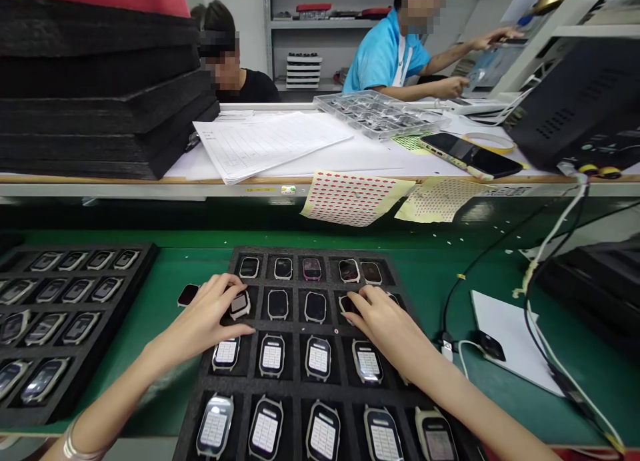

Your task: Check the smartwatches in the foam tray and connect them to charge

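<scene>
A black foam tray [300,381] lies in front of me on the green mat, its pockets filled with several smartwatch bodies. My left hand [207,318] rests on the tray's left side, fingers curled round a watch body [240,304] in the second row. My right hand [383,318] lies on the right side of that row, fingertips pressed on another watch body [347,304]. The rows nearer to me show lit white screens [271,356]; the far rows have dark screens [283,268]. One loose watch body [187,294] sits on the mat just left of the tray.
A second foam tray [60,314] of watches lies at left. White paper [510,338] and cables [550,301] lie at right. On the raised shelf: stacked black foam [100,94], printed sheets [270,141], a clear plastic tray [380,114], a phone [470,154], sticker sheets [355,198]. Two people sit beyond.
</scene>
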`<action>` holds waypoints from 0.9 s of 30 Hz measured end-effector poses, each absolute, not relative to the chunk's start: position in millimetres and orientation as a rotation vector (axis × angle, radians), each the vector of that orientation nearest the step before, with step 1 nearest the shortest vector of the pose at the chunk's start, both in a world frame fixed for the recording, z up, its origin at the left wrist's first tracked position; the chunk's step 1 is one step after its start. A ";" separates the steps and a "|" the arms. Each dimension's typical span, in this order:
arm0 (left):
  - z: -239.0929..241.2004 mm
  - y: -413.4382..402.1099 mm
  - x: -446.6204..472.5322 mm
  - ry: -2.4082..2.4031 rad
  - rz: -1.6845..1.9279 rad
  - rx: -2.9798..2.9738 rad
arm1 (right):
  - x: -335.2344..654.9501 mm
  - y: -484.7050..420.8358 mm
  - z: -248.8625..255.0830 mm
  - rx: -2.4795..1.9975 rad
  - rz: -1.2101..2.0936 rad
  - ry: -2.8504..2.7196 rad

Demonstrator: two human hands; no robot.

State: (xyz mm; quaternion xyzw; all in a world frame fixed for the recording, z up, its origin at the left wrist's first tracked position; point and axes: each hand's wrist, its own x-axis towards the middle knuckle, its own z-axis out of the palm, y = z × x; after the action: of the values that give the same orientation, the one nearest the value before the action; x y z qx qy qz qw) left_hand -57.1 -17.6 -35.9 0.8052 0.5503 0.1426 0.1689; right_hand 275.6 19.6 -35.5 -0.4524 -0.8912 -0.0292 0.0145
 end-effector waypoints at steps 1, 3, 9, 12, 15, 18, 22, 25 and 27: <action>-33.7 -16.4 -53.7 1.564 0.407 2.320 | 275.9 19.7 -35.6 -1.400 -0.069 -2.785; -30.7 -12.5 -37.9 1.572 0.431 2.398 | 275.7 20.3 -35.2 -1.421 -0.028 -2.780; -43.4 1.0 28.3 1.692 0.312 2.451 | 271.4 26.3 -30.0 -1.568 0.352 -2.581; -48.1 2.0 32.6 1.724 0.398 2.353 | 273.1 31.8 -23.4 -1.518 0.452 -2.590; -46.1 0.9 20.1 1.610 0.470 2.270 | 276.4 38.2 -13.3 -1.318 0.677 -2.564; -38.9 2.3 11.1 1.443 0.671 2.039 | 272.5 45.0 -4.4 -1.054 1.147 -2.158; -20.2 12.5 19.5 1.129 1.007 1.433 | 254.2 52.9 1.5 -0.899 1.515 -1.575; -7.3 21.9 33.0 0.904 1.083 1.050 | 242.9 55.0 1.7 -0.739 1.789 -1.341; -5.0 25.9 40.1 0.847 1.108 0.910 | 240.7 54.6 -0.5 -0.633 1.919 -1.234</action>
State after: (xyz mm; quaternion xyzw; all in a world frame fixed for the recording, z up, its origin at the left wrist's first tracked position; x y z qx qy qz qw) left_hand 40.1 25.9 -5.0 0.4043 0.3762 0.4920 0.6730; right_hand 240.7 54.6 -0.5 -0.2475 -0.4825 0.7507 0.3775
